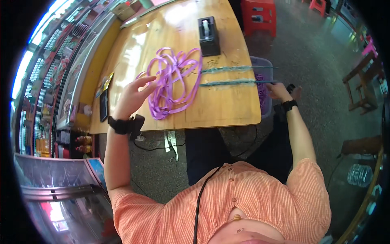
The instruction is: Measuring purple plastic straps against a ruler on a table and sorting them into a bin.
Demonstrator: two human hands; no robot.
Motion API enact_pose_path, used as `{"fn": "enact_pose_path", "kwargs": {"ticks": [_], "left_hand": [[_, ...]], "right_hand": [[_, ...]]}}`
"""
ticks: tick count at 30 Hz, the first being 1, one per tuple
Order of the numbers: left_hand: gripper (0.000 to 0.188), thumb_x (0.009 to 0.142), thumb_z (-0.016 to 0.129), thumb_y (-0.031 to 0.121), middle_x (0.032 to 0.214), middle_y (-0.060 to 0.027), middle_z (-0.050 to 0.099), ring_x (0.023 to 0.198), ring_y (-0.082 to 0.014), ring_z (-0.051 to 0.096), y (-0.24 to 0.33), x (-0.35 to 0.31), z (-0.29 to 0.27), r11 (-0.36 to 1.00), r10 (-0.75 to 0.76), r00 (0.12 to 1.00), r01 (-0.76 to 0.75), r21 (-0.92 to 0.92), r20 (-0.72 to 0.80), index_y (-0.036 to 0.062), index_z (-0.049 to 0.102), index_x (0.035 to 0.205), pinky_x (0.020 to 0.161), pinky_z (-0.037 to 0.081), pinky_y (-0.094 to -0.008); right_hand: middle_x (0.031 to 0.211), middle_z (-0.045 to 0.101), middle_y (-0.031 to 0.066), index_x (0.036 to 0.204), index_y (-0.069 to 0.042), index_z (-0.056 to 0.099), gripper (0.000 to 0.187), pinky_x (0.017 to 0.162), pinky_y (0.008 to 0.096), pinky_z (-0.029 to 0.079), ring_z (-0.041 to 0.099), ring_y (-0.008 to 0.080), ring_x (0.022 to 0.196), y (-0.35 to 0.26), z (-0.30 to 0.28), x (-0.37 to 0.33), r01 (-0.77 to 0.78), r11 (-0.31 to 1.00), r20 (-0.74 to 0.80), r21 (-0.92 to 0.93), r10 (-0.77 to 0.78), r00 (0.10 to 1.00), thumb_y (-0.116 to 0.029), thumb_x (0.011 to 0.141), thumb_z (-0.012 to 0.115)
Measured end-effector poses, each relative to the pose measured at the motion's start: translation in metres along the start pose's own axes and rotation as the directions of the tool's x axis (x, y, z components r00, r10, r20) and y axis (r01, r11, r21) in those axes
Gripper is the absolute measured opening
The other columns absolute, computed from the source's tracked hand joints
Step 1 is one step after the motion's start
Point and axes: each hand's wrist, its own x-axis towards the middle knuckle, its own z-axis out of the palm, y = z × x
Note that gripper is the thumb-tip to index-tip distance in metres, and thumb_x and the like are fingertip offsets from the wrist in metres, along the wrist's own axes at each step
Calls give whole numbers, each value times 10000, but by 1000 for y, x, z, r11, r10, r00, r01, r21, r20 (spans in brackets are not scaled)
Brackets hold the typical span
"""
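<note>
A loose heap of purple ribbon point(166, 91) lies in loops on the wooden table. My left hand point(136, 95) hovers at the heap's left side, fingers apart and holding nothing I can see. Two thin sticks wound with blue-green material lie side by side, the far stick point(227, 70) and the near stick point(227, 83), both reaching past the table's right edge. Close to the near stick's end, my right hand point(279, 92) is closed, its fingertips bunched over a clear plastic bin point(267, 112) with purple strands point(261, 91) inside. What those fingers grip is hidden.
A black tape dispenser point(209, 38) stands on the table point(138, 49) beyond the sticks. At its left edge lies a dark phone point(104, 105). A red plastic stool point(258, 18) is behind the far right corner. A wooden chair point(363, 79) stands off to the right.
</note>
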Motion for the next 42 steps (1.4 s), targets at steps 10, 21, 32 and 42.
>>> {"fn": "enact_pose_path", "kwargs": {"ticks": [10, 21, 32, 42], "left_hand": [[478, 904, 679, 468, 714, -155, 676, 678, -265, 671, 48, 27, 43, 954, 33, 999, -39, 296, 26, -5, 729, 854, 653, 519, -400], [212, 938, 687, 265, 717, 10, 648, 598, -84, 581, 20, 72, 24, 958, -37, 972, 101, -268, 231, 60, 723, 901, 545, 445, -246], [259, 984, 657, 326, 858, 4, 713, 779, -72, 654, 141, 43, -31, 909, 265, 963, -233, -346, 46, 73, 699, 953, 706, 503, -245], [283, 984, 652, 255, 782, -11, 686, 708, -69, 611, 232, 12, 52, 739, 474, 880, -418, -529, -33, 3, 695, 861, 656, 501, -253]], "right_hand": [[1055, 703, 53, 1310, -9, 619, 411, 724, 270, 546, 665, 129, 825, 26, 45, -117, 52, 971, 87, 232, -73, 994, -275, 997, 633], [1027, 713, 60, 1287, 10, 634, 357, 744, 257, 551, 666, 113, 823, 13, 19, -237, 208, 967, -41, 147, -204, 978, -212, 1008, 612], [983, 735, 75, 1247, 12, 655, 280, 744, 249, 549, 663, 101, 802, -138, 58, -286, 596, 725, 10, 345, -638, 770, -99, 991, 633], [868, 725, 68, 1215, -8, 649, 358, 671, 255, 528, 658, 100, 745, -174, 181, -237, 449, 783, 457, 431, -618, 640, -246, 955, 716]]}}
